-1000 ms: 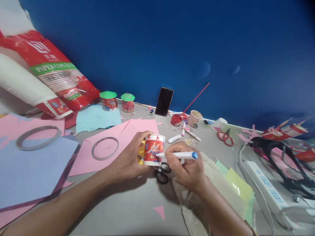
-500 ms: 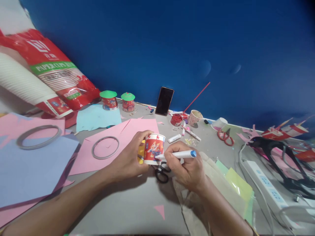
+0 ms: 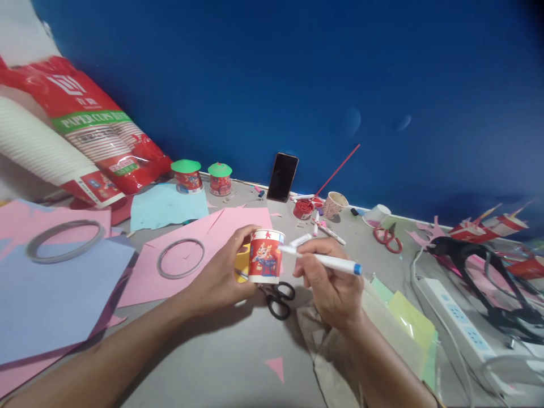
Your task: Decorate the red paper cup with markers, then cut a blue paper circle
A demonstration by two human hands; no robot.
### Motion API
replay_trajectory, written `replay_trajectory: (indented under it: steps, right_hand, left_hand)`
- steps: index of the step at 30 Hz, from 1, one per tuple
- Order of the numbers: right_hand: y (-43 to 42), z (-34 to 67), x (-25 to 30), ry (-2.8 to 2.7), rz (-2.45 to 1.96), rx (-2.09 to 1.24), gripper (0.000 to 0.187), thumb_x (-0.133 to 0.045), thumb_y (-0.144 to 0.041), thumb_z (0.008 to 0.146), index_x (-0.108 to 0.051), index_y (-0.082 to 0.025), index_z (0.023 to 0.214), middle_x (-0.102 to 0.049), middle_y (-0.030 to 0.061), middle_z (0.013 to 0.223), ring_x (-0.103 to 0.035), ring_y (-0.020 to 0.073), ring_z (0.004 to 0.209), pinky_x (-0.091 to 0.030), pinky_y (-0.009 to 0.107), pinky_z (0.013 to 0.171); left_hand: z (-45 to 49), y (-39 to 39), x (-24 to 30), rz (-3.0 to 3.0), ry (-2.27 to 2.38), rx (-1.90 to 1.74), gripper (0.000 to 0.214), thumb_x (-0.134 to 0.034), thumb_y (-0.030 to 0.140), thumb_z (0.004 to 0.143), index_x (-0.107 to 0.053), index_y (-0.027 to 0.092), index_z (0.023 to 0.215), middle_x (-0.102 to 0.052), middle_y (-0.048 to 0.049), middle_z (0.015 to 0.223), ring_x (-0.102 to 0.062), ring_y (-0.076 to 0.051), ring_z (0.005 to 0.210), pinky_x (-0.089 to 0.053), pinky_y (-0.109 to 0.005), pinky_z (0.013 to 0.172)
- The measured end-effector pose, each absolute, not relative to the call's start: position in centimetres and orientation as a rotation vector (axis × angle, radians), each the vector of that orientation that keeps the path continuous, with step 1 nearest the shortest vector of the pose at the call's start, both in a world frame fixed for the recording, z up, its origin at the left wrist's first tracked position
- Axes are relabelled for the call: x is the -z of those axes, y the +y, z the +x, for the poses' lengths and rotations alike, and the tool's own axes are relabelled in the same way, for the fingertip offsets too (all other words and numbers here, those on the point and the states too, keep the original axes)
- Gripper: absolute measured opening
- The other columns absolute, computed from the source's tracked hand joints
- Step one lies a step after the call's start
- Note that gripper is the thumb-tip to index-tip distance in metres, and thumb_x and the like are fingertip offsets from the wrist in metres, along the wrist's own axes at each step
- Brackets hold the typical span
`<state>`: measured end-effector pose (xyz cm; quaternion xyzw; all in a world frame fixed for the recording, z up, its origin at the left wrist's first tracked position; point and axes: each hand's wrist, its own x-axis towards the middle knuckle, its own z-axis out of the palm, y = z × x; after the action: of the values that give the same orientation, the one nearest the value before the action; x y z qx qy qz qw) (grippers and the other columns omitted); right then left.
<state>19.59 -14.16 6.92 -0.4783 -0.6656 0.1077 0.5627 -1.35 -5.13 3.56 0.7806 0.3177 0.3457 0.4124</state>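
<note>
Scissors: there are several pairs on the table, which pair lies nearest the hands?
The black-handled scissors, lying between the left hand and right hand. The red-handled scissors lie farther back, near the wall.

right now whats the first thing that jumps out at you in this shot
At centre, the left hand grips a red and white paper cup while the right hand holds a white marker with its tip at the cup's rim. Black scissors lie just below the cup, and a big red pack of paper cups leans at far left.
</note>
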Motion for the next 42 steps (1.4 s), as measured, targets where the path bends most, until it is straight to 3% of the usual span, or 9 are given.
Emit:
replay_trajectory:
  steps: [3,9,12,16,22,29,34,39,42]
  right_hand:
    - [-14.0,20.0,-6.2,-1.514,-1.129,-0.233,0.013,-0.062,-0.025,0.111,-0.071,-0.026,0.119,-0.079,0.0017,0.085,-0.069,0.0156,0.060,-0.057,0.029,0.062]
    - [-13.1,20.2,-6.4,-1.529,-1.247,-0.160,0.017,-0.068,-0.031,0.107,-0.070,-0.026,0.122,-0.083,0.0062,0.105,-0.074,0.0192,0.077,-0.061,0.033,0.072]
    - [-12.4,20.4,-6.1,-1.533,-1.248,-0.243,0.037,-0.078,-0.043,0.099,-0.068,-0.027,0.130,-0.083,0.0082,0.121,-0.076,0.0214,0.085,-0.062,0.033,0.071]
    - [-11.8,20.4,-5.5,-1.546,-1.240,-0.374,0.070,-0.091,-0.061,0.083,-0.067,-0.029,0.141,-0.076,0.0127,0.142,-0.077,0.0311,0.113,-0.065,0.041,0.084]
    - [-12.0,19.5,-5.0,-1.598,-1.260,-0.434,0.100,-0.101,-0.061,0.069,-0.059,-0.026,0.152,-0.069,0.0168,0.150,-0.072,0.0372,0.127,-0.065,0.045,0.093]
    - [-12.0,19.6,-4.8,-1.681,-1.349,-0.314,0.096,-0.100,-0.045,0.071,-0.056,-0.025,0.153,-0.068,0.0177,0.150,-0.069,0.0392,0.131,-0.062,0.053,0.105]
    - [-11.9,20.3,-5.1,-1.810,-1.398,-0.292,0.096,-0.102,-0.041,0.071,-0.057,-0.025,0.154,-0.069,0.0181,0.147,-0.067,0.0405,0.135,-0.062,0.057,0.108]
    - [-12.0,21.2,-5.7,-1.831,-1.353,-0.282,0.102,-0.104,-0.050,0.072,-0.055,-0.028,0.159,-0.066,0.0182,0.154,-0.065,0.0410,0.140,-0.061,0.058,0.111]
    - [-12.4,21.4,-6.3,-1.781,-1.215,-0.177,0.079,-0.094,-0.046,0.087,-0.058,-0.029,0.156,-0.071,0.0157,0.148,-0.069,0.0366,0.137,-0.064,0.050,0.105]
  left_hand:
    - [-1.4,-5.1,-3.6,1.901,0.788,-0.853,0.076,-0.077,0.022,0.074,-0.050,0.026,0.145,-0.068,-0.0121,0.148,-0.069,-0.037,0.139,-0.058,-0.051,0.117]
    - [-1.3,-5.2,-3.4,1.607,0.794,-0.872,0.080,-0.091,0.026,0.073,-0.051,0.030,0.142,-0.066,-0.0137,0.155,-0.063,-0.039,0.149,-0.052,-0.058,0.124]
    - [-1.3,-5.2,-3.4,1.381,0.791,-0.869,0.086,-0.096,0.026,0.070,-0.050,0.032,0.143,-0.067,-0.0136,0.155,-0.066,-0.039,0.144,-0.057,-0.055,0.118]
    - [-1.6,-5.2,-3.8,1.180,0.718,-0.845,0.095,-0.100,0.033,0.069,-0.049,0.033,0.148,-0.075,-0.0124,0.142,-0.076,-0.039,0.125,-0.064,-0.052,0.103]
    - [-1.5,-5.8,-3.3,1.080,0.580,-0.808,0.098,-0.103,0.038,0.070,-0.050,0.031,0.152,-0.078,-0.0119,0.133,-0.077,-0.039,0.123,-0.063,-0.051,0.103]
    - [-1.4,-5.5,-3.4,1.324,0.622,-0.786,0.099,-0.101,0.037,0.073,-0.046,0.035,0.155,-0.068,-0.0137,0.151,-0.071,-0.041,0.136,-0.064,-0.052,0.108]
    - [-2.1,-4.6,-3.0,1.482,0.644,-0.922,0.103,-0.094,0.028,0.072,-0.044,0.041,0.160,-0.044,-0.0110,0.177,-0.043,-0.040,0.165,-0.052,-0.056,0.125]
    - [-2.1,-4.8,-3.9,1.688,0.754,-0.842,0.089,-0.089,0.027,0.073,-0.055,0.030,0.155,-0.064,-0.0124,0.160,-0.062,-0.042,0.149,-0.060,-0.054,0.119]
    - [-2.0,-5.0,-4.2,1.729,0.777,-0.835,0.082,-0.085,0.024,0.075,-0.055,0.029,0.152,-0.067,-0.0110,0.156,-0.067,-0.039,0.144,-0.062,-0.049,0.116]
